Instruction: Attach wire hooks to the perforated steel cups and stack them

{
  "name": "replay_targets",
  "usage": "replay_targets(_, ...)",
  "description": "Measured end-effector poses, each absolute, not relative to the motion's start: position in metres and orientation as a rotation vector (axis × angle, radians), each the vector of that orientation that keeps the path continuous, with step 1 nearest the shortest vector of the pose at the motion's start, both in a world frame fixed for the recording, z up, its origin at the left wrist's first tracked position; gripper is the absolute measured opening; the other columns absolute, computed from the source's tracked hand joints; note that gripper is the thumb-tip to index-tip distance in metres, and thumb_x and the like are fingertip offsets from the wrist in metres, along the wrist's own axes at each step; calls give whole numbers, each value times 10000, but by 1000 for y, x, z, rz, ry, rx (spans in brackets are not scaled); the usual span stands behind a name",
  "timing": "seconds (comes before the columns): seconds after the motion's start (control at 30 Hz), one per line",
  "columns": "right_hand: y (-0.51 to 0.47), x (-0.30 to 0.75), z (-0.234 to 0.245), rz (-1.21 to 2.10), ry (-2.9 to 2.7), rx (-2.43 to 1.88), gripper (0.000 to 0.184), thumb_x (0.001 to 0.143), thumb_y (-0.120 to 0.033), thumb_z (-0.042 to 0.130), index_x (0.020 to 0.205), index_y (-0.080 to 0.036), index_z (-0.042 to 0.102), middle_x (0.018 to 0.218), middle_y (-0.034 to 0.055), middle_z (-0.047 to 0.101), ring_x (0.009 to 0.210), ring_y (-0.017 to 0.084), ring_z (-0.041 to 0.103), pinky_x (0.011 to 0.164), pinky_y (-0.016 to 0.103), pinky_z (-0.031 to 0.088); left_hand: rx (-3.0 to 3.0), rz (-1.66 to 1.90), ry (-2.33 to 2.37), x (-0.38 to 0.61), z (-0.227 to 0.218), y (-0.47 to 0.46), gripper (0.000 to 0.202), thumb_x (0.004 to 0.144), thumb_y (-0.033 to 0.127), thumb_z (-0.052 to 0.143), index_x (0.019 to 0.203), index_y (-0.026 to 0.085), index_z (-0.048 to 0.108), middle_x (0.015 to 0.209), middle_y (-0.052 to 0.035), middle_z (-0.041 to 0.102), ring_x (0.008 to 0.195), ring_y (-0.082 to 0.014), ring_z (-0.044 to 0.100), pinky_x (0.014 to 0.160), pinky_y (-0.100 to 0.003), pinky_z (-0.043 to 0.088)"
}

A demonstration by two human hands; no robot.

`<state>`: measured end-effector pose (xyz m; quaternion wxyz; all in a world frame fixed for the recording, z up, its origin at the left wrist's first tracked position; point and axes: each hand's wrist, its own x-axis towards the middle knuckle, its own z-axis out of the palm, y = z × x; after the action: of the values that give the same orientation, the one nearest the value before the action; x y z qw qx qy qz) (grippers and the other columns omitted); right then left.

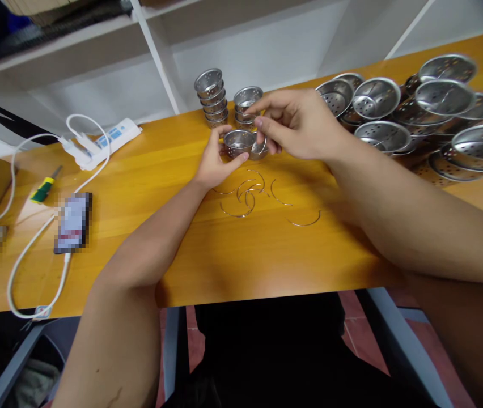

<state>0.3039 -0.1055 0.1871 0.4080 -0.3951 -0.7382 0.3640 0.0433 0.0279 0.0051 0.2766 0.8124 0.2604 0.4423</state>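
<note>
A small perforated steel cup is between the thumb and fingers of my left hand, its mouth tilted toward me. Just to its right, my right hand is pinched on a thin curved wire that hangs by the cup's rim. Part of another steel cup shows under the right fingers, mostly hidden. On the table below both hands lie several loose curved wires.
Behind the hands stand a tall stack of perforated cups and a shorter stack. Many larger perforated cups are heaped at right. Leftward are a power strip, a screwdriver and a phone on a white cable.
</note>
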Motion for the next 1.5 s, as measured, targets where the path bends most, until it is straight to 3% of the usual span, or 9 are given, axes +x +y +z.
replay_targets(0.13,-106,304,186,924,-1878,-1016,357,1220,-518,919,1405,-221,848,916,13,788,702,163,653,767,379,562,2179,1158,700,44,10,21,1022,1124,941,827,1883,403,404,1761,-176,658,1552,-373,830,1370,-632,707)
replay_targets(0.3,-109,300,188,897,-1876,-1071,266,1185,-463,928,1283,-226,859,1099,73,852,719,171,650,761,399,587,2223,1203,701,44,11,21,968,1158,836,843,1887,403,373,1739,-177,661,1551,-390,826,1402,-666,673)
replay_targets(0.43,-108,300,188,863,-1939,-1156,378,1177,-650,915,1262,-284,873,992,66,838,789,246,690,749,420,593,2231,1201,665,42,6,28,997,1121,846,893,1858,403,387,1804,-187,629,1594,-392,814,1354,-623,709)
replay_targets(0.6,-103,301,183,878,-1921,-1149,359,1136,-579,943,1292,-264,870,1008,57,831,775,220,657,791,429,612,2245,1168,690,42,8,27,1071,1099,887,906,1893,403,374,1801,-186,645,1601,-394,814,1367,-628,707)
replay_targets(0.67,-102,302,181,878,-1903,-1174,435,1105,-654,985,1276,-271,870,1016,67,839,845,242,683,824,437,627,2244,1162,692,44,11,23,1081,1100,905,895,1902,403,370,1803,-187,650,1599,-387,818,1369,-620,710)
replay_targets(0.9,-101,304,179,809,-1993,-1233,564,1121,-864,895,1264,-319,883,1134,110,862,1063,338,723,958,520,675,2265,1222,710,45,11,19,1047,1113,757,969,1914,389,404,1770,-179,679,1621,-404,807,1429,-642,682)
replay_targets(1.1,-98,301,176,669,-2000,-1309,437,1187,-710,854,1284,-285,884,1152,129,855,1080,351,762,948,486,661,2289,1216,733,44,15,19,1048,1058,763,1012,1874,364,488,1750,-179,656,1684,-435,721,1496,-693,600)
replay_targets(1.3,-96,301,178,603,-2032,-1379,261,1206,-489,813,1285,-255,899,1134,123,874,996,321,736,904,468,637,2326,1245,725,43,24,16,936,950,741,1120,1671,341,676,1592,-124,720,1591,-404,755,1438,-659,657)
replay_targets(1.5,-85,306,165,523,-2040,-1331,272,1202,-531,871,1169,-261,865,1001,98,832,935,302,725,862,457,614,2302,1231,644,41,5,28,1022,1031,746,1044,1795,338,501,1621,-127,696,1577,-380,765,1452,-657,629)
